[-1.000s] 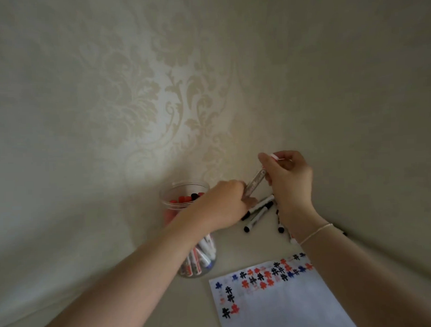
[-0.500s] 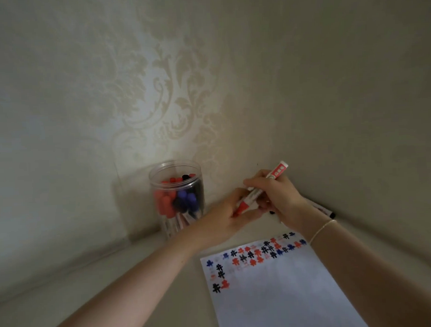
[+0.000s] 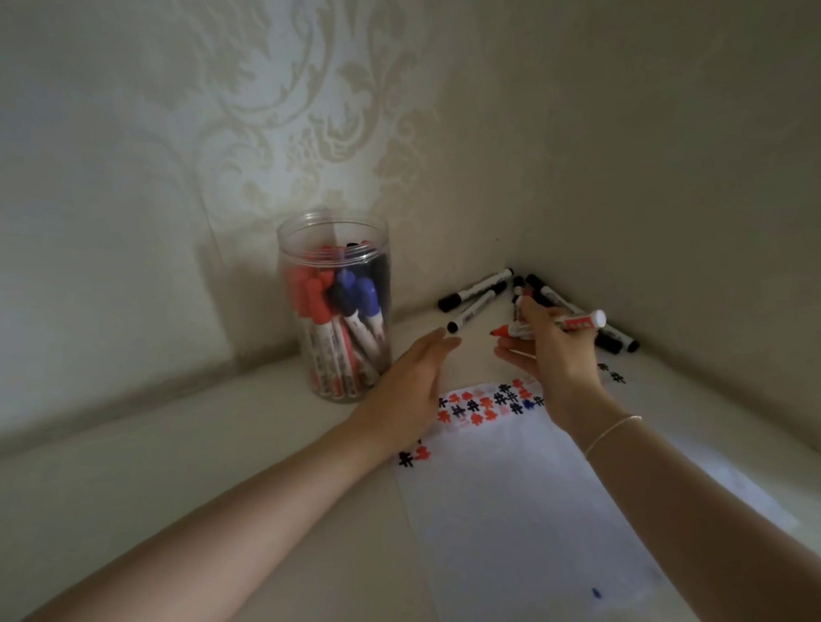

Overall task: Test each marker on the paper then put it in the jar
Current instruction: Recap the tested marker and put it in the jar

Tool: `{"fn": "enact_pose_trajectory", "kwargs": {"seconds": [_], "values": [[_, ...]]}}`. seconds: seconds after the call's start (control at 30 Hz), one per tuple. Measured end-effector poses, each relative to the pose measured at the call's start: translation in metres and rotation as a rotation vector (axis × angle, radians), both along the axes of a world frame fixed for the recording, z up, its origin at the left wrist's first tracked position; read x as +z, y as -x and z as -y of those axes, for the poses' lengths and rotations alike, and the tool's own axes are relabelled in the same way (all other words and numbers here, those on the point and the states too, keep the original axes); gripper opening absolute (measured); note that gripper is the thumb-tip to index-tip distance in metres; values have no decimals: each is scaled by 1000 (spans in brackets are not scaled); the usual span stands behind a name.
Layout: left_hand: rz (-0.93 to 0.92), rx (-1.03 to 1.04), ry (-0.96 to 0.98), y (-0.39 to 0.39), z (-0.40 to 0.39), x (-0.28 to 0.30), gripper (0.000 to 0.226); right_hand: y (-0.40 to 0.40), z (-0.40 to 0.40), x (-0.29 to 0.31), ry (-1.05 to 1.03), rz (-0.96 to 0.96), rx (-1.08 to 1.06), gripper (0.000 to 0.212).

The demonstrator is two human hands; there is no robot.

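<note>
A clear plastic jar (image 3: 334, 248) stands by the wall and holds several red, blue and black-capped markers. My right hand (image 3: 557, 359) grips an uncapped red marker (image 3: 579, 322) above the far edge of the white paper (image 3: 523, 516), its red tip pointing left. My left hand (image 3: 402, 385) lies open with straight fingers between the jar and the paper's top left corner. Its fingertips are near a loose black marker (image 3: 474, 312). I cannot see the red marker's cap. Rows of red, black and blue test marks (image 3: 491, 403) run along the paper's far edge.
Several black-capped markers (image 3: 475, 290) lie loose in the corner where the two patterned walls meet, some behind my right hand. More black markers (image 3: 616, 340) lie along the right wall. A small blue dot (image 3: 596, 593) marks the paper's near part.
Both hands came down from the corner with the red marker. It is uncapped now, my left hand has let go and opened flat, and the view has tilted down.
</note>
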State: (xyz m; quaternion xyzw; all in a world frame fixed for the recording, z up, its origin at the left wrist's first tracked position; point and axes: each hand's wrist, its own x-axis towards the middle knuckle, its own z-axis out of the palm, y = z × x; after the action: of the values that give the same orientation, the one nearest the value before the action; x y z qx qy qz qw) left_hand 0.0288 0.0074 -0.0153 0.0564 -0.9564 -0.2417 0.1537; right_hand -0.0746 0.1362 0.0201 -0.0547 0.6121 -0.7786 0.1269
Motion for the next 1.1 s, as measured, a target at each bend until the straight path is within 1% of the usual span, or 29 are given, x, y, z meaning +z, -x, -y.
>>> {"fn": "enact_pose_trajectory", "kwargs": {"seconds": [0.07,0.1,0.17,0.2,0.23,0.3,0.37,0.4,0.5,0.6,0.77,0.93,1.1], "values": [[-42,-29,-30,-6,2,5,43,1,-1,-5,-66,5,67,6],[-41,-54,-26,-11,4,6,41,0,-1,-7,-133,-19,101,8],[-29,-117,49,-24,10,5,39,-4,0,-12,-262,-80,140,22],[-36,-148,102,-31,13,2,39,-9,1,-13,-283,-94,160,26],[-44,-170,150,-38,17,-2,42,-13,3,-15,-275,-92,187,28],[-38,-193,209,-48,22,-10,56,-25,7,-20,-243,-79,244,25],[9,-177,207,-53,24,-12,73,-35,11,-25,-248,-111,268,23],[28,-169,211,-53,25,-12,77,-39,12,-29,-275,-147,260,26],[25,-172,238,-52,27,-9,79,-44,13,-36,-404,-279,188,33],[39,-186,223,-51,28,-9,77,-45,13,-40,-476,-375,160,26],[46,-200,223,-49,29,-8,78,-47,15,-41,-535,-424,163,29],[33,-202,225,-51,29,-6,75,-50,15,-42,-566,-534,163,28],[40,-210,219,-50,29,-5,76,-46,14,-43,-509,-450,197,24]]}}
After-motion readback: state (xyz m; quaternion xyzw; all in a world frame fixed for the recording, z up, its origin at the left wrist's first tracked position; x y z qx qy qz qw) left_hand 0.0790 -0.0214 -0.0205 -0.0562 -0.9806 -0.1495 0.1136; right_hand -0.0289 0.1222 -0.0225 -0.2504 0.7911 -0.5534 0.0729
